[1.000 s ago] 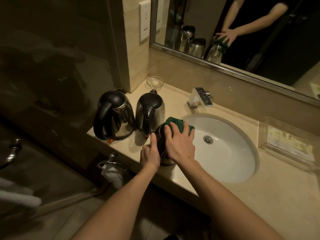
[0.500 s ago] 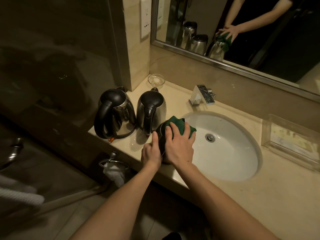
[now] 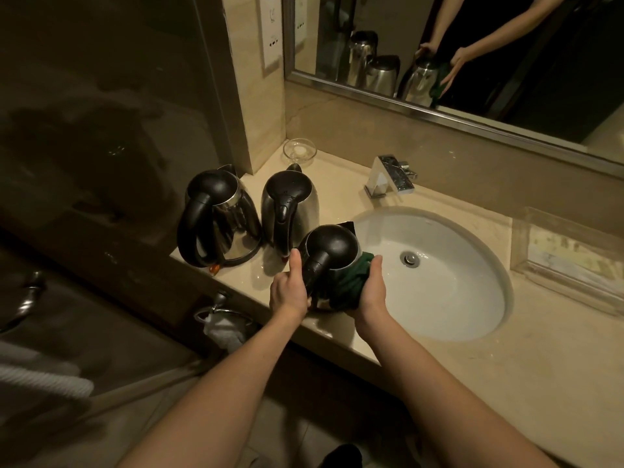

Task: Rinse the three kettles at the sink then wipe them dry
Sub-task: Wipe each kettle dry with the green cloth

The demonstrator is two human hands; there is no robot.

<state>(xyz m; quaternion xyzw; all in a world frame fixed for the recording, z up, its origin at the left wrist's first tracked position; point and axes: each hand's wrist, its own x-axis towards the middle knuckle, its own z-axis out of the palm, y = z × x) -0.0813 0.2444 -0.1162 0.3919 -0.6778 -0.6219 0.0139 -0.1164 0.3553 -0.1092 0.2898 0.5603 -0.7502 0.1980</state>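
Three steel kettles with black lids and handles stand on the beige counter left of the white sink (image 3: 472,319). The left kettle (image 3: 219,214) and the middle kettle (image 3: 290,207) stand untouched. The near kettle (image 3: 329,246) sits at the basin's left rim. My left hand (image 3: 290,288) grips its black handle, thumb up. My right hand (image 3: 371,292) presses a dark green cloth (image 3: 347,285) against the kettle's right side.
A chrome tap (image 3: 388,177) stands behind the basin. A small glass dish (image 3: 300,151) sits in the back corner. A clear tray (image 3: 570,261) lies right of the sink. A mirror (image 3: 472,55) runs along the wall. A towel ring (image 3: 219,315) hangs below the counter edge.
My right hand slid the green cloth from the near kettle's lid down to its right side, uncovering the lid. My left hand stayed on the handle.
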